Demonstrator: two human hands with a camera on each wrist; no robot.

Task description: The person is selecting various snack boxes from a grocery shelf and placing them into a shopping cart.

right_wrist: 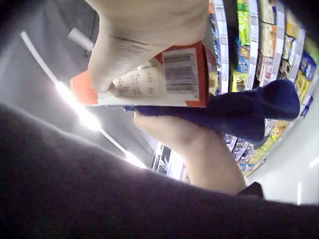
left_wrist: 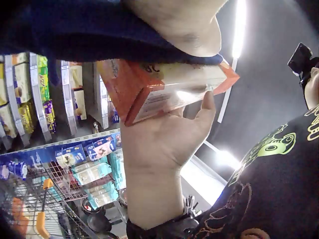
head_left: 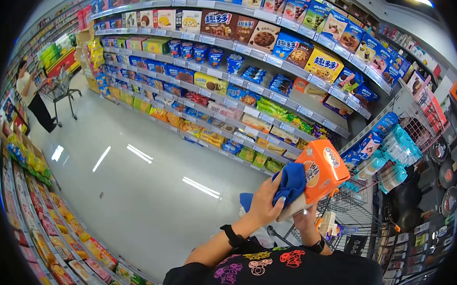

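Note:
My right hand (head_left: pixel 306 220) grips an orange and white snack carton (head_left: pixel 326 169) from its lower side, the thumb lying along a pale face. The carton is tilted, and in the right wrist view that face shows printed text and a barcode. My left hand (head_left: pixel 264 199) holds a dark blue cloth (head_left: pixel 292 181) bunched against the carton's other side. In the right wrist view a loose end of the cloth (right_wrist: pixel 279 102) sticks out past the carton. Some left fingers are hidden by the cloth.
Shelves (head_left: pixel 219 41) of boxed and bagged biscuits run along the aisle ahead. A wire shopping cart (head_left: pixel 344 214) with a few goods stands at front right, near hanging pans (head_left: pixel 448 173). More snack shelves (head_left: pixel 54 242) line the left; a person (head_left: pixel 33 97) stands by a cart (head_left: pixel 63 91) farther off.

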